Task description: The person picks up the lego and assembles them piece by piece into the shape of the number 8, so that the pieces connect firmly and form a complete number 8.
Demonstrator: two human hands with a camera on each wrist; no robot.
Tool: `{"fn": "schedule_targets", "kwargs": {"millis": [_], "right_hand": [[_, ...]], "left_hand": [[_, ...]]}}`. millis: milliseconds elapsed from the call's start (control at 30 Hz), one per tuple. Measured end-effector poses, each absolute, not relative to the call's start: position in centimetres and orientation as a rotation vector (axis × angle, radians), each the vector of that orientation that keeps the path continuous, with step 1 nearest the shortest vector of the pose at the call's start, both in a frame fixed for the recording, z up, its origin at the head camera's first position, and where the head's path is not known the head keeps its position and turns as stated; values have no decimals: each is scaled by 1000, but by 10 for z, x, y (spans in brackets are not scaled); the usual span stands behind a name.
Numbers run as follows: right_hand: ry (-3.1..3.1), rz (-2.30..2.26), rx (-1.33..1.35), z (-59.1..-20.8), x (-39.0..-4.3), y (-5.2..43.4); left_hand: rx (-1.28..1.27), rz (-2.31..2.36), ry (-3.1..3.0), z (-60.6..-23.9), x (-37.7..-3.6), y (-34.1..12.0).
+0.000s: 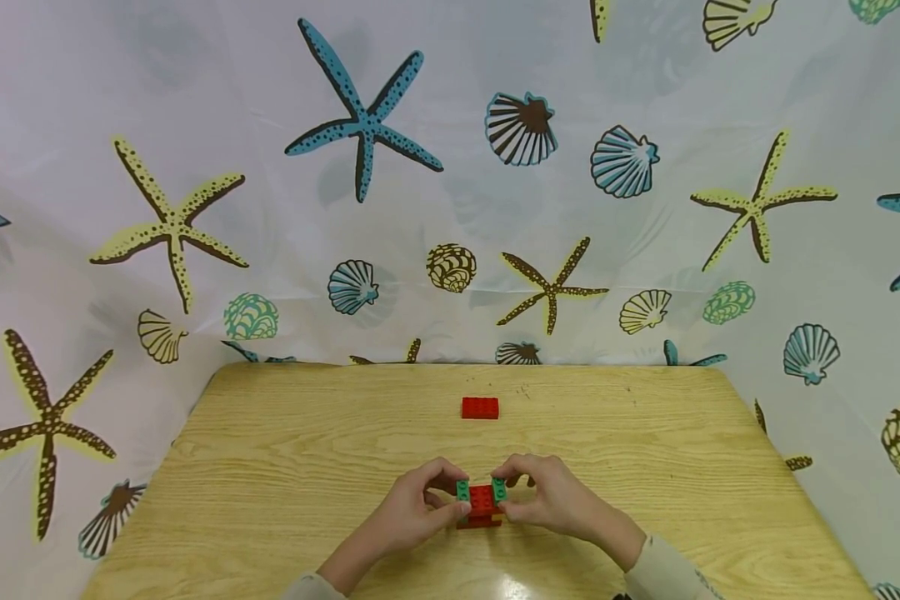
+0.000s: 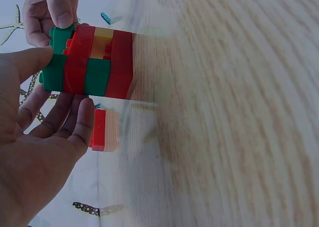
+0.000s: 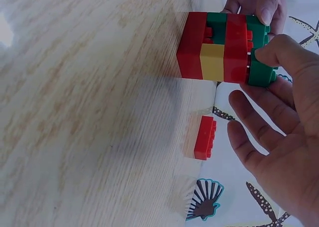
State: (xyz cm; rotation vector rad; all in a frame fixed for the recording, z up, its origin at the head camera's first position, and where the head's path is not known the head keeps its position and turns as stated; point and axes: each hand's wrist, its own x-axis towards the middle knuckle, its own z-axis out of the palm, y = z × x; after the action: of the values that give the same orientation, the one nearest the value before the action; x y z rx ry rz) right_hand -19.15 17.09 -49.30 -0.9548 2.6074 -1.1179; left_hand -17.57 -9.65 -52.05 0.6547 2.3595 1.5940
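A small stack of toy building bricks stands on the table, with a red brick (image 1: pixel 482 500) across its upper level. My left hand (image 1: pixel 412 510) pinches a green brick (image 1: pixel 462 490) at the stack's top left. Between thumb and fingers, my right hand (image 1: pixel 551 497) holds another green brick (image 1: pixel 499 489) at the top right. Below the upper red brick, the right wrist view shows a yellow brick (image 3: pixel 212 61) and a lower green brick (image 3: pixel 216 28), over a red base brick (image 3: pixel 192 45). Red studs show between the two top green bricks.
A loose red brick (image 1: pixel 480 407) lies farther back on the wooden table (image 1: pixel 307 442). Behind and beside the table hangs a white curtain (image 1: pixel 450 208) printed with starfish and shells.
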Motion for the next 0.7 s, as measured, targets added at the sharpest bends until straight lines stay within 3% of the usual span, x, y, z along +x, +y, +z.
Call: {"fn": "schedule_targets", "kwargs": {"millis": [700], "right_hand": [[2578,-1180,-951,-496,-192,171]], "left_hand": [[654,1605,2355,-522,-176,-96]]}}
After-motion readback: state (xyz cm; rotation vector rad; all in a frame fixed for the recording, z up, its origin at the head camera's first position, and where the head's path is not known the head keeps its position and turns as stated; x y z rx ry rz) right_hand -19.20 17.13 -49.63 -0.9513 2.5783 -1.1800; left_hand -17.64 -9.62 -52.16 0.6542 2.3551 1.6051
